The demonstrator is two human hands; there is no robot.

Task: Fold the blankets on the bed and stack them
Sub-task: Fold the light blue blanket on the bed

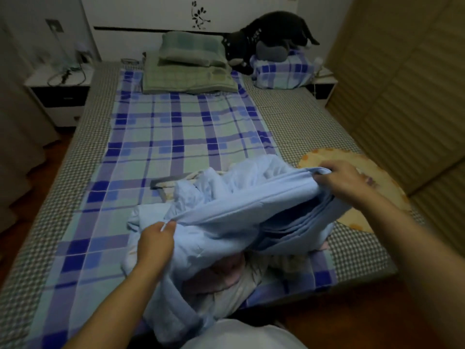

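A light blue blanket (241, 207) is bunched at the foot of the bed, lifted along one edge between my hands. My left hand (156, 243) pinches that edge at the lower left. My right hand (344, 180) grips the same edge at the upper right, where several layers hang folded. Under the blue blanket lies a pale pink and white blanket (226, 275), mostly hidden. A yellow patterned blanket (364, 172) lies flat on the bed's right side, behind my right hand.
A blue plaid sheet (176, 137) covers the checked mattress (302, 117). Green pillows (191, 64), a folded plaid bundle (281, 71) and a black plush toy (271, 31) sit at the headboard. A nightstand (60, 91) stands at the left, a wardrobe (402, 84) at the right.
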